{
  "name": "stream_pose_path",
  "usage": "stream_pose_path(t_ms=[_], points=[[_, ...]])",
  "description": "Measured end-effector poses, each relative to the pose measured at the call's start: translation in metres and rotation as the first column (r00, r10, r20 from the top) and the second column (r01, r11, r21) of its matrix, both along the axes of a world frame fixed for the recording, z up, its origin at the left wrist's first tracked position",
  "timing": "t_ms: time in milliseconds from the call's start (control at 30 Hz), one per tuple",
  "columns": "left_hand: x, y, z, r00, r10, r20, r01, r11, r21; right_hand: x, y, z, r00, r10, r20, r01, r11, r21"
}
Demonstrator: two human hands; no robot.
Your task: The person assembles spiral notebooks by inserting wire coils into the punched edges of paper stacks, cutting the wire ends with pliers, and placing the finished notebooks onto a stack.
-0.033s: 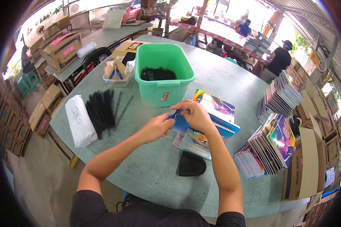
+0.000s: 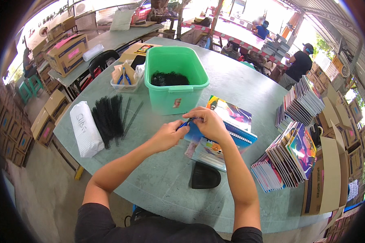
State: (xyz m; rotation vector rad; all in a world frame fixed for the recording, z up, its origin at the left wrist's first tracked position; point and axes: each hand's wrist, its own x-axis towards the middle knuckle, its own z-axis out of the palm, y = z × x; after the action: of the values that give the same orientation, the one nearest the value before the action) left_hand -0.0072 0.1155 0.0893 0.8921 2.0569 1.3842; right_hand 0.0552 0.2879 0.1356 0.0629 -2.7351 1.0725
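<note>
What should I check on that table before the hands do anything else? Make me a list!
1. Left hand holding the blue pliers: ok.
2. Right hand up close to the pliers' tip: ok.
3. Blue notebook has a coil along its edge: ok.
4. Coil end cut neatly: cannot tell, fingers hide it.
5. Spare black coils lying on the table: ok.
6. Green tub standing upright: ok.

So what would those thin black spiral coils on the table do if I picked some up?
The thin black spiral coils would probably feel light, being so slender. They might bend a bit, since they're long and narrow. Some could tangle, because most lie bunched together.
</note>
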Motion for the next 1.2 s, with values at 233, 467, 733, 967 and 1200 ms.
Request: stream_pose_path(t_ms=[233,467,733,967,1200], points=[[-0.001,-0.004,-0.003,0.986,-0.039,-0.160,0.025,0.996,-0.091,0.001,-0.007,-0.007,0.953,-0.236,-0.189,0.258,0.961,0.101],[0.004,-0.002,0.030,0.879,-0.096,0.467,0.133,0.990,-0.047,0.000,-0.012,-0.015,0.925,-0.314,-0.214,0.348,0.926,0.149],[-0.002,-0.001,-0.009,0.996,-0.042,0.083,0.043,0.999,-0.016,-0.019,-0.009,0.046,0.873,-0.130,-0.470,0.184,0.980,0.071],[-0.008,-0.057,-0.079,0.864,-0.040,-0.502,-0.107,0.959,-0.261,0.107,0.029,-0.010,0.786,-0.465,-0.407,0.616,0.540,0.574],[-0.005,-0.052,-0.127,0.604,-0.004,-0.797,-0.246,0.950,-0.191,0.152,0.029,-0.100,0.770,-0.273,-0.577,0.460,0.864,0.205]])
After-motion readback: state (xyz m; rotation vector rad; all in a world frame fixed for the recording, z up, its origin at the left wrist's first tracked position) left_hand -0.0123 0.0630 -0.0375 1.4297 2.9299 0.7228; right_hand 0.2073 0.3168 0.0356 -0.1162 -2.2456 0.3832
